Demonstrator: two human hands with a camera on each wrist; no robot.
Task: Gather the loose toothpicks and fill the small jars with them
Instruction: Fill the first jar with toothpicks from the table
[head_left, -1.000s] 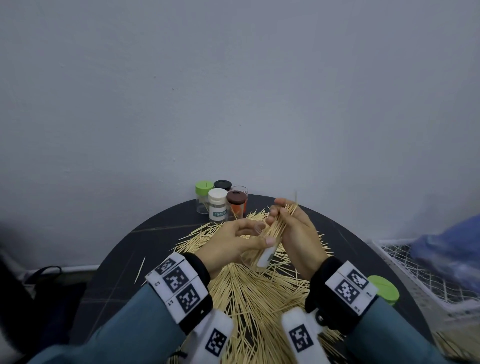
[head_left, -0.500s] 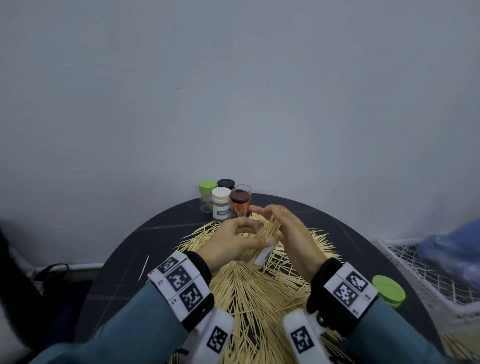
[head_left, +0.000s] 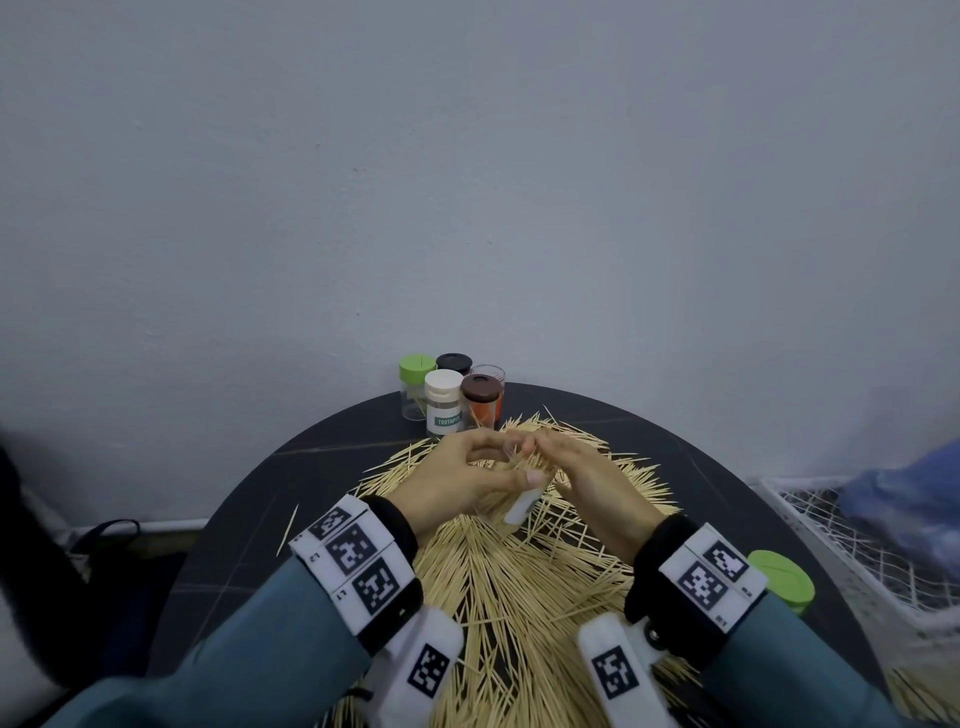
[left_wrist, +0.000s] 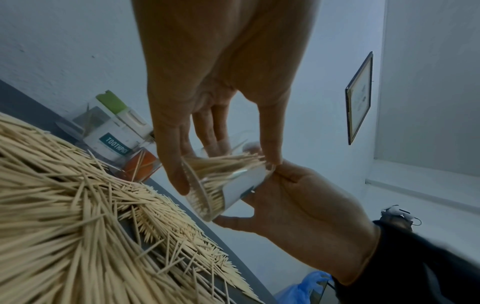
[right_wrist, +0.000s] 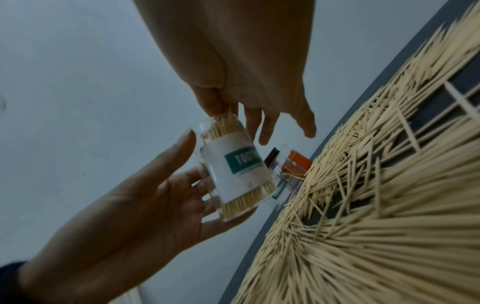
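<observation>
A small clear plastic jar with a white label (right_wrist: 235, 172), packed with toothpicks, is held tilted above the round dark surface (head_left: 249, 525) by the left hand (head_left: 457, 483), fingers curled round it. Its open top is touched by the right hand (head_left: 587, 483), fingers nearly straight. The word on the label is seen only from the right wrist. The pile of loose pale wooden toothpicks (head_left: 519, 571) lies below.

Dim, flat, bluish indoor light.
Soft throughout, without hard shadows or glare; strongly bowed at wide-angle edges; motion-blurred and grainy in right wrist view, sharper from left wrist.
</observation>
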